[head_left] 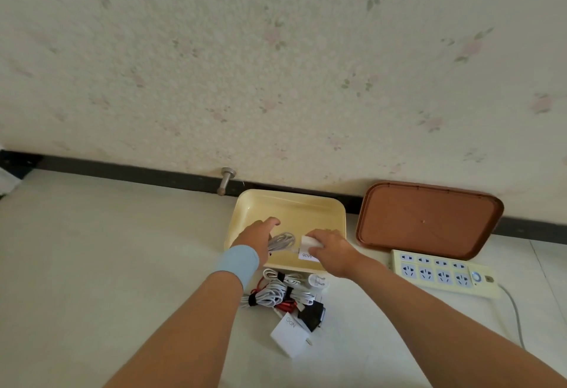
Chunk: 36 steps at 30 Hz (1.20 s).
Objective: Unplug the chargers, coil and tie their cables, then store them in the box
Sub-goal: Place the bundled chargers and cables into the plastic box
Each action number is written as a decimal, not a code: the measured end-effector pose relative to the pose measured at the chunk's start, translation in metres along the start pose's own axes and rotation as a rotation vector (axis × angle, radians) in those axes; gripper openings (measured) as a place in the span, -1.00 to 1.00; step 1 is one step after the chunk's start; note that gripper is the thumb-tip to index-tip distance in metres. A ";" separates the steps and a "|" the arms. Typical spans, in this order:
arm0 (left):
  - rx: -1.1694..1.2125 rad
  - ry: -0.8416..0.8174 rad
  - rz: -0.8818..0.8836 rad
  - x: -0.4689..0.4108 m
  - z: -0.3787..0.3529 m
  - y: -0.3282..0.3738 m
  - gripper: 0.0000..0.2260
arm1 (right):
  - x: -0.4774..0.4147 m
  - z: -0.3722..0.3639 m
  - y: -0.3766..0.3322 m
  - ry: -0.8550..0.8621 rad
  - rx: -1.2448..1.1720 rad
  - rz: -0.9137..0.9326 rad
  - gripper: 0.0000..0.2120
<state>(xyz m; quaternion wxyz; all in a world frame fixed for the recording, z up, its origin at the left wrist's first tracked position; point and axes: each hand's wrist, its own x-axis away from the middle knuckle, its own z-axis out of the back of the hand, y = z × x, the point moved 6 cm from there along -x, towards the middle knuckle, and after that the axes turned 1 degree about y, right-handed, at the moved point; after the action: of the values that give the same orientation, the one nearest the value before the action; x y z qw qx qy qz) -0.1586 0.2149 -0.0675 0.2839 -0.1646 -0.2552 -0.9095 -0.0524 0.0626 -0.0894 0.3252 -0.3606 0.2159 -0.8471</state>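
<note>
A pale yellow box (291,203) stands on the floor by the wall. Inside it lie a coiled grey cable (280,241) and a white charger (307,248). My left hand (257,236), with a blue wristband, reaches into the box beside the coil; its fingers look relaxed and hold nothing that I can see. My right hand (329,251) grips the white charger inside the box. In front of the box lies a heap of tied white cables (273,291), a red cable (283,308), a black charger (313,314), a small white plug (317,282) and a white GaN charger (290,334).
The box's brown lid (426,219) leans against the wall on the right. A cream power strip (441,272) with no plugs in it lies below the lid, its grey cord (515,314) running right. A metal door stop (225,180) juts from the dark baseboard.
</note>
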 end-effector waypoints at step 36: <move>-0.282 -0.228 -0.091 0.063 -0.077 -0.008 -0.63 | 0.063 -0.101 -0.038 -0.260 0.696 0.082 -0.67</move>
<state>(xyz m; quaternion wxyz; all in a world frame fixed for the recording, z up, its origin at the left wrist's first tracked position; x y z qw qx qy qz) -0.2249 0.1503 -0.1047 0.1861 -0.2929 -0.1629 -0.9236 -0.1768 0.0581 -0.1027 0.4868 -0.3241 -0.1137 -0.8032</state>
